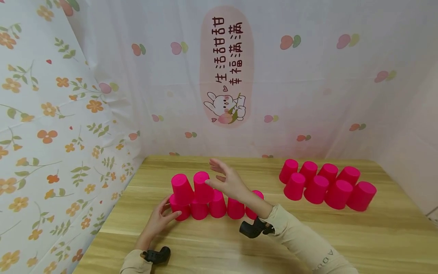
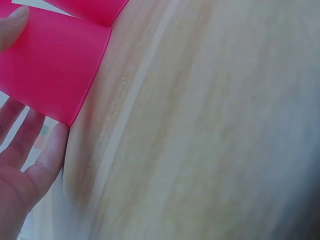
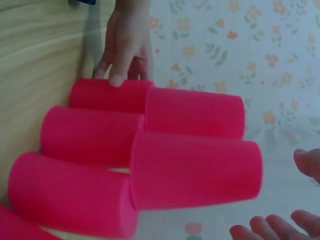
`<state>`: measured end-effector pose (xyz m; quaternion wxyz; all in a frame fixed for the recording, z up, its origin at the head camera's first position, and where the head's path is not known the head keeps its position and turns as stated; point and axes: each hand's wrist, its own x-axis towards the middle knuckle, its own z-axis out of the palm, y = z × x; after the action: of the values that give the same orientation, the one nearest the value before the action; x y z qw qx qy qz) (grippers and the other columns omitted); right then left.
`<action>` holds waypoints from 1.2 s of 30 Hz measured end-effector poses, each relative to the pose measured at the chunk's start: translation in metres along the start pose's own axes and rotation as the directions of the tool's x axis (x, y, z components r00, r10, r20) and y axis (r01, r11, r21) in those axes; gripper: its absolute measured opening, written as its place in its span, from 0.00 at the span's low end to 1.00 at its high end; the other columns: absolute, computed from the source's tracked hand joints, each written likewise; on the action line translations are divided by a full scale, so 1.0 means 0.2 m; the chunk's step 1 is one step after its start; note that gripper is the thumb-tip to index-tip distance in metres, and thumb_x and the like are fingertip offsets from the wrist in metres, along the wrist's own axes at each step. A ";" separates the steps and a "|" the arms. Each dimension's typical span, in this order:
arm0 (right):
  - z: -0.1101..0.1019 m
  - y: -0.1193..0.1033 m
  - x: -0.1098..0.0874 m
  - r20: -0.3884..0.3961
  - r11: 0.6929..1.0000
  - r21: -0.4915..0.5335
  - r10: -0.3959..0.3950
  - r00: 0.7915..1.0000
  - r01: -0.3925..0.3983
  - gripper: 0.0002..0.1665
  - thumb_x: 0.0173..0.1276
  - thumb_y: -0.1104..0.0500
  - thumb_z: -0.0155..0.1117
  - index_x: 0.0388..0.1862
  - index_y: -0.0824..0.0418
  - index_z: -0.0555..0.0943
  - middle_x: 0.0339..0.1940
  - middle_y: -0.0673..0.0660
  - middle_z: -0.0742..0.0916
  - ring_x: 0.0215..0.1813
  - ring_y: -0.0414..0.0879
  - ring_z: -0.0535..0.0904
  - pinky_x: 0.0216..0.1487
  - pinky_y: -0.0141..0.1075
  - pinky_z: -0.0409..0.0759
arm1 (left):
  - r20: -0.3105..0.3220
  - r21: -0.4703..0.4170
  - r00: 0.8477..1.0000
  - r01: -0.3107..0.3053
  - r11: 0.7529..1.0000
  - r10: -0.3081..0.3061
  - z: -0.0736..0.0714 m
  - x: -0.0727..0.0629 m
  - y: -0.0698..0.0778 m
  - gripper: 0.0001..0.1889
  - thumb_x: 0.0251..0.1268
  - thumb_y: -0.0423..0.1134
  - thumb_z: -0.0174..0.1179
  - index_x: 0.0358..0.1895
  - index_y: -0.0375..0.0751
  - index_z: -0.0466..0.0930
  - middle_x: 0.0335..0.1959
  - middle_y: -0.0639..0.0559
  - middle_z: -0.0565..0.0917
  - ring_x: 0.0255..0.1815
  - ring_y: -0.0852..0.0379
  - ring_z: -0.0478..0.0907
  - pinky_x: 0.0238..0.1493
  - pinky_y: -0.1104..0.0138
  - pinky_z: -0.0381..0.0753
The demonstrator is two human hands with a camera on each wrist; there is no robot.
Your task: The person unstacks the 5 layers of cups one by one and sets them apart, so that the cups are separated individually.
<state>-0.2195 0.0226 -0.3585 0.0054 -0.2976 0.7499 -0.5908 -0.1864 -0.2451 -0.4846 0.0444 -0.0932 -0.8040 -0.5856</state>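
Observation:
Several pink cups stand upside down in a row on the table. On top of the row's left end sit two more, an upper left cup [image 1: 182,189] and an upper right cup [image 1: 202,188]. My left hand [image 1: 160,219] holds the leftmost bottom cup [image 1: 180,213], with the thumb on its near side and the fingers round its far side. In the left wrist view that thumb [image 2: 12,27] lies against the cup wall. My right hand [image 1: 227,180] is beside the upper right cup, fingers spread. The right wrist view shows its fingers [image 3: 280,229] apart from this cup [image 3: 195,170].
A second group of upside-down pink cups [image 1: 316,190] stands in two rows at the right of the wooden table [image 1: 205,251]. Printed cloth [image 1: 308,91] hangs behind the table, and flowered cloth [image 1: 51,152] hangs along the left.

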 end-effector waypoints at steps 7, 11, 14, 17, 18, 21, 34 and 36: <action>0.10 0.08 0.02 0.104 0.990 -0.139 0.023 0.994 -0.008 0.40 0.56 0.60 0.65 0.65 0.64 0.58 0.59 0.61 0.71 0.58 0.54 0.67 0.55 0.51 0.67 | 0.002 -0.034 1.000 0.006 0.999 -0.005 0.01 0.00 -0.01 0.31 0.49 0.29 0.63 0.60 0.35 0.64 0.53 0.43 0.70 0.50 0.48 0.67 0.47 0.71 0.73; 0.12 0.12 0.01 0.096 0.993 -0.114 0.032 0.995 -0.021 0.37 0.57 0.62 0.64 0.63 0.65 0.60 0.54 0.61 0.74 0.54 0.55 0.71 0.52 0.49 0.70 | 0.004 -0.043 1.000 0.011 0.999 -0.011 0.01 0.00 -0.01 0.32 0.50 0.29 0.63 0.61 0.36 0.63 0.54 0.43 0.70 0.51 0.49 0.67 0.47 0.72 0.72; 0.12 0.13 0.01 0.083 0.996 -0.084 0.042 0.996 -0.035 0.35 0.57 0.63 0.63 0.62 0.66 0.61 0.51 0.61 0.75 0.54 0.56 0.71 0.51 0.47 0.72 | 0.002 -0.042 1.000 0.014 0.999 -0.014 0.01 0.00 -0.01 0.32 0.50 0.29 0.63 0.61 0.36 0.62 0.54 0.42 0.70 0.51 0.47 0.67 0.47 0.72 0.72; 0.12 0.13 0.01 0.078 0.996 -0.082 0.043 0.996 -0.037 0.35 0.56 0.63 0.64 0.61 0.65 0.62 0.51 0.60 0.75 0.53 0.56 0.71 0.49 0.45 0.74 | 0.000 -0.043 1.000 0.020 0.999 -0.020 0.00 0.00 -0.01 0.32 0.50 0.30 0.63 0.62 0.36 0.62 0.55 0.42 0.69 0.52 0.46 0.67 0.47 0.72 0.72; 0.12 0.13 0.01 0.078 0.996 -0.084 0.045 0.996 -0.039 0.35 0.56 0.63 0.64 0.61 0.65 0.61 0.51 0.60 0.75 0.53 0.56 0.71 0.49 0.44 0.74 | -0.001 -0.044 1.000 0.023 0.999 -0.023 0.00 0.00 -0.01 0.32 0.50 0.30 0.63 0.62 0.36 0.62 0.55 0.42 0.69 0.52 0.46 0.66 0.47 0.72 0.72; 0.12 0.13 0.01 0.077 0.995 -0.089 0.056 0.995 -0.049 0.35 0.56 0.63 0.64 0.61 0.65 0.61 0.51 0.59 0.75 0.53 0.55 0.71 0.48 0.44 0.74 | -0.004 -0.043 1.000 0.028 0.999 -0.029 0.00 0.00 -0.01 0.32 0.50 0.30 0.63 0.62 0.37 0.62 0.55 0.42 0.69 0.52 0.46 0.66 0.47 0.71 0.72; -0.05 -0.04 -0.01 -0.023 0.993 -0.070 0.097 0.995 -0.099 0.35 0.55 0.66 0.63 0.61 0.67 0.62 0.52 0.64 0.74 0.54 0.59 0.70 0.50 0.49 0.72 | -0.004 -0.021 1.000 0.014 1.000 -0.014 0.01 -0.01 0.01 0.32 0.50 0.30 0.63 0.61 0.34 0.63 0.54 0.40 0.70 0.52 0.45 0.67 0.50 0.59 0.72; -0.10 -0.05 -0.02 -0.035 0.991 -0.081 0.102 0.994 -0.104 0.35 0.55 0.66 0.64 0.61 0.67 0.61 0.53 0.64 0.74 0.54 0.60 0.69 0.49 0.48 0.73 | 0.000 -0.022 1.000 0.021 1.000 -0.021 0.01 -0.01 0.01 0.32 0.50 0.29 0.63 0.61 0.34 0.62 0.55 0.38 0.69 0.53 0.43 0.66 0.51 0.56 0.71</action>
<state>-0.2194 0.0401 -0.3453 0.0122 -0.2494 0.7881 -0.5626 -0.1843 -0.2431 -0.4826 0.0376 -0.0853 -0.7984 -0.5949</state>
